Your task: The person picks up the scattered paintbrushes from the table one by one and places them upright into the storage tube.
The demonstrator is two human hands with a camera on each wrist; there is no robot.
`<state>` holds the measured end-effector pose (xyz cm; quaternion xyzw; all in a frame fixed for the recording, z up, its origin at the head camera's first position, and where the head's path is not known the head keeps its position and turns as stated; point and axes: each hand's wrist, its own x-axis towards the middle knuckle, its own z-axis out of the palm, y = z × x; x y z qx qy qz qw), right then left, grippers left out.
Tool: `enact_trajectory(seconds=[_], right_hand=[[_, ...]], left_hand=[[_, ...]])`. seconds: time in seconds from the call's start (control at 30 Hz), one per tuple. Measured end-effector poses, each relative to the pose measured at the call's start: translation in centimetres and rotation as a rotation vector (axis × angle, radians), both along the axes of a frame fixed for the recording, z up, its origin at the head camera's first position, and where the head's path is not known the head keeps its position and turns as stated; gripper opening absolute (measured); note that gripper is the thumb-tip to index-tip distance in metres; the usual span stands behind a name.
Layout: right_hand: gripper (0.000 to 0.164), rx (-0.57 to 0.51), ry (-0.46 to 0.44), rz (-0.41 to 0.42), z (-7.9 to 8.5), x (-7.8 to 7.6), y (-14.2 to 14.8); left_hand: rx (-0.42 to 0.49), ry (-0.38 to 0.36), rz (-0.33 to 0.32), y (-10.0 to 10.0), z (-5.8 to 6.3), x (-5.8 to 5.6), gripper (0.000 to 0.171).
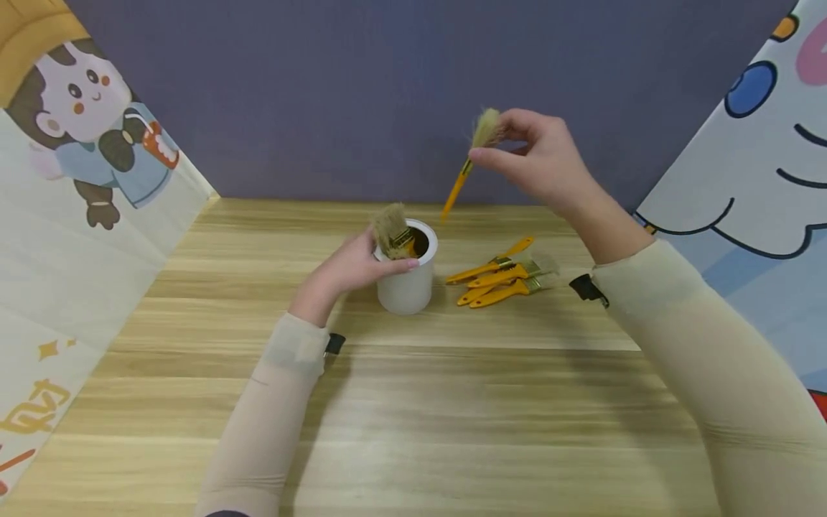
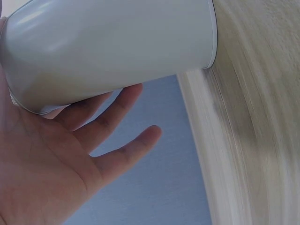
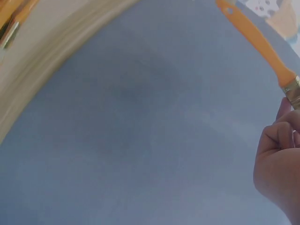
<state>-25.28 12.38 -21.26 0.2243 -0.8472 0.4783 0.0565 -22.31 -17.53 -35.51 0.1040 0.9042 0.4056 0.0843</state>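
Observation:
A white cylindrical can (image 1: 405, 293) stands upright on the table. My left hand (image 1: 347, 264) holds it near the rim, thumb in front; in the left wrist view the fingers (image 2: 119, 110) reach along the can's side, some apart from it. Inside the can leans a paintbrush (image 1: 390, 228), bristles up, its lower handle hidden. Above the table, right of the can, my right hand (image 1: 545, 154) pinches another paintbrush (image 1: 486, 131) near its bristle end. Its orange handle (image 3: 255, 37) points down and to the left in the head view.
Several orange-handled paintbrushes (image 1: 500, 274) lie in an overlapping pile on the wooden table (image 1: 452, 431), right of the can. A dark blue-grey panel (image 1: 362, 93) rises behind the table. Printed cartoon panels stand at the left (image 1: 129, 237) and right (image 1: 685, 179).

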Motion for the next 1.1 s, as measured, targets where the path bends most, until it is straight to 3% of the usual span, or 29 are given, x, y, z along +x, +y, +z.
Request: enact_trajectory(seconds=[0.2,0.6,1.1], right_hand=[[0.026,0.094,0.014,0.061,-1.4,-0.4,-2.7],[0.034,0.206,-0.033,0.158,-4.8,-1.0,-5.1],[0.027,0.315,-0.062,0.154,-8.4,-0.9,-6.4]], left_hand=[[0.026,0.004,-0.008,0.2,0.1,0.1,0.114],[0.037,0.001,-0.015,0.2,0.0,0.0,0.109],[0.07,0.039,-0.063,0.1,-0.2,-0.1,0.1]])
